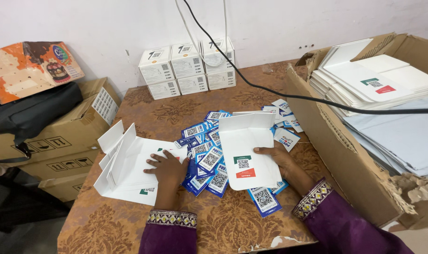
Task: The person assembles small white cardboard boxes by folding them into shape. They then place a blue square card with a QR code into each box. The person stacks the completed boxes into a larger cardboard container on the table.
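Six small white boxes (pixel 188 70) stacked at upper centre; brown cartons (pixel 58 136) at left; large open carton (pixel 346 155) of white flat sleeves (pixel 379 80) at right; blue-and-white code cards (pixel 209 160) heaped mid-frame beside white unfolded sleeves (pixel 129 164)

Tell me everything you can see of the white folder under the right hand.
The white folder looks like thin card, with its top flap creased and standing up. A small green mark, a square code and a red label sit low on its face. It lies flat on the pile of blue code cards; the right hand presses on its right edge.
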